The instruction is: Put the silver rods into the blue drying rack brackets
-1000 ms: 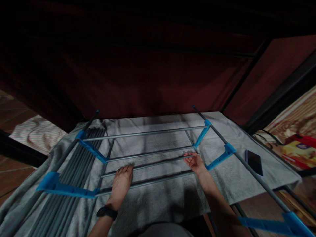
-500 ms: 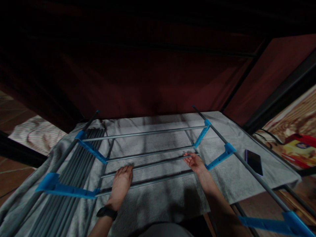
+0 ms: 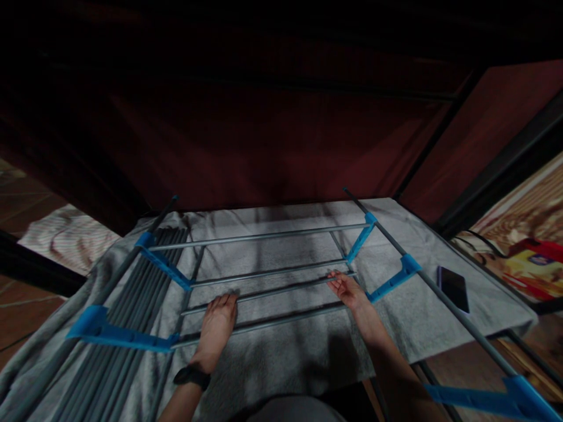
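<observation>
The cloth (image 3: 285, 357) ends at the dark red panel (image 3: 264, 146) along its rear edge. Its right edge slopes down to a corner at the lower right of the frame. Open room: a strip of cloth lies between the rear rail (image 3: 259, 238) and the panel; a second area lies between the forearms, ahead of the front rail (image 3: 285, 320). On the left, the pole bundle (image 3: 147, 293) limits sideways room; on the right, the phone (image 3: 453, 289) lies outside the right-hand pole (image 3: 391, 240).

Relative to the earlier frames, both hands and the rod show no clear displacement.

The rod (image 3: 281, 291) is at centre frame, between the two nearer cross rails. Its long axis runs across the frame, right end higher in view, roughly parallel to the rails. Left hand (image 3: 219, 319): palm down, fingers curled over the rod near its left end. Right hand (image 3: 346, 288): narrow, fingertips pinching the rod near its right end.
</observation>
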`<state>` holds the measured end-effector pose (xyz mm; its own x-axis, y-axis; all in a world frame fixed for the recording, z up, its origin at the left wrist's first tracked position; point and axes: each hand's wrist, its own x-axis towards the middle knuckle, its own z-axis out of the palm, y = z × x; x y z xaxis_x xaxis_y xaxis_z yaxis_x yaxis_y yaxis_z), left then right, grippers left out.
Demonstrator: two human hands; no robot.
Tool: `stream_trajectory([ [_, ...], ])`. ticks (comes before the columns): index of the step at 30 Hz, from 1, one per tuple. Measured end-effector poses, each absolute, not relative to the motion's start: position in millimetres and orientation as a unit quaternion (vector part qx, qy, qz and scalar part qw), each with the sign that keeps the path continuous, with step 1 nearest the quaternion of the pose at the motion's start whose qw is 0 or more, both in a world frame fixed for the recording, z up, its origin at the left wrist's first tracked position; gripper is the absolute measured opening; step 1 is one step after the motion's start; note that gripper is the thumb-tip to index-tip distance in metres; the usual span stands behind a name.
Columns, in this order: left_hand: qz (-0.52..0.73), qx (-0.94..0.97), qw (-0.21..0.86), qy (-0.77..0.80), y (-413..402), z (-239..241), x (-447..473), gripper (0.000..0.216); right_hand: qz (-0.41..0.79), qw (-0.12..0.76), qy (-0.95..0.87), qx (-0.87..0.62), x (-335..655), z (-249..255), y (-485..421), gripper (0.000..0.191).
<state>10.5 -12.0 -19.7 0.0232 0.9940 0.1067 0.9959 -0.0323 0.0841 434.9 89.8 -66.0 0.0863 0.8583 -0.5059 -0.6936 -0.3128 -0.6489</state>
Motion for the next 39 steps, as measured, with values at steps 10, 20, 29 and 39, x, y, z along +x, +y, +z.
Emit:
stream_trajectory([
  [10, -0.100, -0.726, 0.027, -0.680, -12.5, -26.3, 7.4, 0.043, 0.667, 0.582, -0.110, -0.453, 436.5, -70.1, 94.2, 0.030],
  [20, -0.065, -0.727, 0.028, -0.683, -14.1, -20.6, 10.9, 0.046, 0.664, 0.578, -0.107, -0.462, 434.2, -62.0, 91.4, 0.030],
  [29, -0.072, -0.722, -0.020, -0.687, -10.2, -17.3, 8.2, 0.046, 0.669, 0.576, -0.109, -0.457, 436.1, -61.4, 92.7, 0.029],
  [39, -0.130, -0.724, -0.079, -0.673, -5.2, -17.4, 0.0, 0.043, 0.663, 0.601, -0.147, -0.421, 439.5, -71.3, 84.2, 0.027],
])
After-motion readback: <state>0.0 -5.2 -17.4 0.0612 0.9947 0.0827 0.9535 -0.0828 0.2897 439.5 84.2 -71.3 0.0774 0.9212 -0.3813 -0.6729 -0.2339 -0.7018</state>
